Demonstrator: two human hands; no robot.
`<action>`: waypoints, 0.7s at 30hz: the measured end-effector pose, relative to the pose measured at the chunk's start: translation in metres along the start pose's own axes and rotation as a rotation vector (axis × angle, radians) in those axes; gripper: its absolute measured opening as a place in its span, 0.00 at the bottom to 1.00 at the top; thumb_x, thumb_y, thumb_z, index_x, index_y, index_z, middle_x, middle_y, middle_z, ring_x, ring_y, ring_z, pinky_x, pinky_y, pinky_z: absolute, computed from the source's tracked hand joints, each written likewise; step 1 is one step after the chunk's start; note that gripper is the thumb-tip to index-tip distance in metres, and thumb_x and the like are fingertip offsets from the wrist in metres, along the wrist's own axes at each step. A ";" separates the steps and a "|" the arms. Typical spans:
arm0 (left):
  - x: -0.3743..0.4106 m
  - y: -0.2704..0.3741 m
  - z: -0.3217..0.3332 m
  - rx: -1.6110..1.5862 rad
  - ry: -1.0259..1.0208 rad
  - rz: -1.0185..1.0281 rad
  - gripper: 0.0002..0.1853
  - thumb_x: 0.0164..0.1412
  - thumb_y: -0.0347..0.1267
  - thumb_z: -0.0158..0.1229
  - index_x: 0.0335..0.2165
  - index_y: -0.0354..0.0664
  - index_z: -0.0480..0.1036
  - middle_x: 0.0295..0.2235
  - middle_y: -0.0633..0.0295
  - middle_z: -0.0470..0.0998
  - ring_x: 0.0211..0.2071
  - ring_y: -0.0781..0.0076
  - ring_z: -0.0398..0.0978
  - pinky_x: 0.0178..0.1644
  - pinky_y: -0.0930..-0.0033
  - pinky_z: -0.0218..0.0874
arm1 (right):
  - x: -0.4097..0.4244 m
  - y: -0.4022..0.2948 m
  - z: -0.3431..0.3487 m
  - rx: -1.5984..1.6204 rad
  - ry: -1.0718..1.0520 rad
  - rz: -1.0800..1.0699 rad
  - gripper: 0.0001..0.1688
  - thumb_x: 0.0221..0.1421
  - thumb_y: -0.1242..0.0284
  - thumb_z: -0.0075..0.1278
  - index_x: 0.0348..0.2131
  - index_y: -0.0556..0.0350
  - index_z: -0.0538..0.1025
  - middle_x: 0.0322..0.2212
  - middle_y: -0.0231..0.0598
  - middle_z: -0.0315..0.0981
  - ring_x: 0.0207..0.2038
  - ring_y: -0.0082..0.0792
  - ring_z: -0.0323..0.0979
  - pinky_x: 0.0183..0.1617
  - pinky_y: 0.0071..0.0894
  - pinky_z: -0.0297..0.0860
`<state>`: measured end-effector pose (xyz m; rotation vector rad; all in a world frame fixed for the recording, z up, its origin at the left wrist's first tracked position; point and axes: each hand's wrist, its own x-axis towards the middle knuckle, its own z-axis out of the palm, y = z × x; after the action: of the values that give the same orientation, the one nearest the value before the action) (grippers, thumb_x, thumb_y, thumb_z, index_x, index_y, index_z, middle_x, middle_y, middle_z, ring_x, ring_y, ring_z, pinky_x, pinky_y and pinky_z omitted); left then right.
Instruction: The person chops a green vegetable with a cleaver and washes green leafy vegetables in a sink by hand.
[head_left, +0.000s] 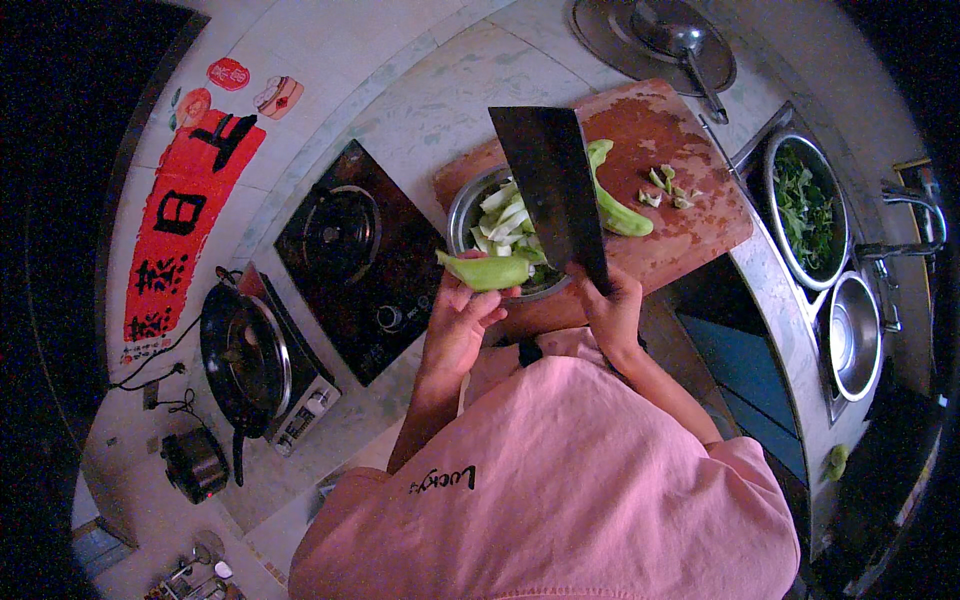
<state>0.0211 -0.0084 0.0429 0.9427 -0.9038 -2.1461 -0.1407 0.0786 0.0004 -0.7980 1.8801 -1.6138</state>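
In my left hand (461, 319) lies a pale green peeled gourd piece (487, 271), held at the near rim of a steel bowl (459, 204). Cut chunks of the same pale vegetable (501, 219) fill part of that bowl. My right hand (613, 311) grips a broad dark cleaver (551, 187) by its handle, blade raised over the bowl's right side and hiding part of it. Behind the blade, a longer peeled gourd (621, 214) rests on the wooden cutting board (675, 127). Small trimmings (667, 187) lie to its right.
An induction cooktop (360, 300) is left of the board, with a wok (244, 360) beyond it. A pot lid (600, 30) lies behind the board. On the right, the sink area has a basin of leafy greens (806, 202), a steel basin (855, 337) and a faucet (907, 247).
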 end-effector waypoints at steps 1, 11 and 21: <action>0.000 0.001 0.001 -0.027 0.026 -0.015 0.22 0.51 0.27 0.52 0.46 0.46 0.58 0.39 0.57 0.70 0.36 0.69 0.73 0.30 0.80 0.65 | 0.000 0.003 0.001 0.006 -0.004 -0.015 0.09 0.47 0.74 0.52 0.20 0.63 0.73 0.13 0.24 0.64 0.17 0.13 0.57 0.19 0.15 0.54; 0.011 -0.024 -0.022 -0.177 0.152 -0.194 0.15 0.54 0.38 0.53 0.37 0.41 0.67 0.34 0.62 0.74 0.34 0.71 0.73 0.31 0.81 0.65 | 0.000 0.000 -0.002 -0.133 -0.128 0.139 0.09 0.45 0.77 0.52 0.30 0.63 0.75 0.21 0.45 0.74 0.24 0.26 0.70 0.30 0.27 0.66; 0.013 -0.044 -0.019 -0.160 0.020 -0.205 0.15 0.51 0.27 0.55 0.39 0.37 0.67 0.35 0.62 0.72 0.35 0.75 0.71 0.36 0.77 0.65 | 0.000 0.004 0.007 -0.151 -0.153 -0.005 0.12 0.42 0.79 0.51 0.32 0.60 0.75 0.24 0.48 0.73 0.27 0.37 0.73 0.33 0.30 0.67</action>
<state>0.0180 0.0009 -0.0059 1.0109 -0.6375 -2.3364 -0.1365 0.0745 -0.0049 -0.9617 1.9074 -1.3834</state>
